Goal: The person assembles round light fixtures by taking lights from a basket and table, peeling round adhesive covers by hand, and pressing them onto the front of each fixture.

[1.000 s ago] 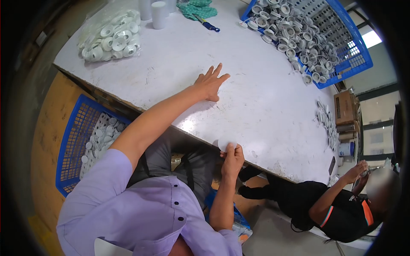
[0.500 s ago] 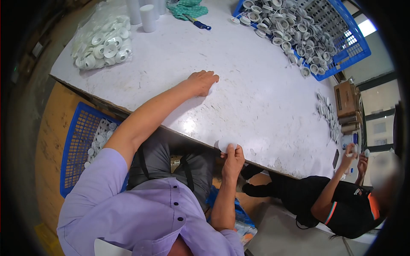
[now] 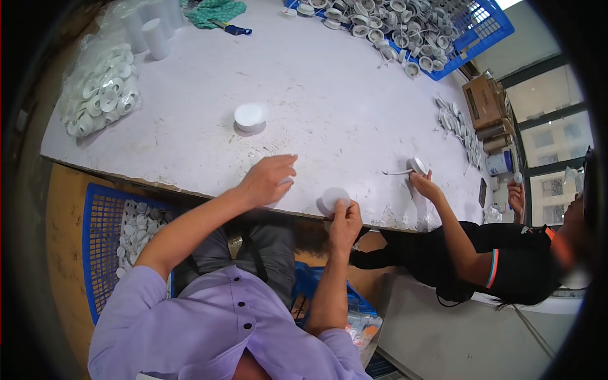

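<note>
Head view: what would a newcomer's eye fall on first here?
Probably the blue basket at the table's far right, with its heap of pale round parts. Next, likely the lone white round piece on the open middle of the tabletop, and the thin white disc in the right hand's fingers at the near edge.

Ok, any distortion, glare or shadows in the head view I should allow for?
Head view: wide-angle distortion bows the table's near edge, and the corners go black; a patch at top right is blown out; soft shadows lie beside the white disc in the right hand and around the white round piece.
</note>
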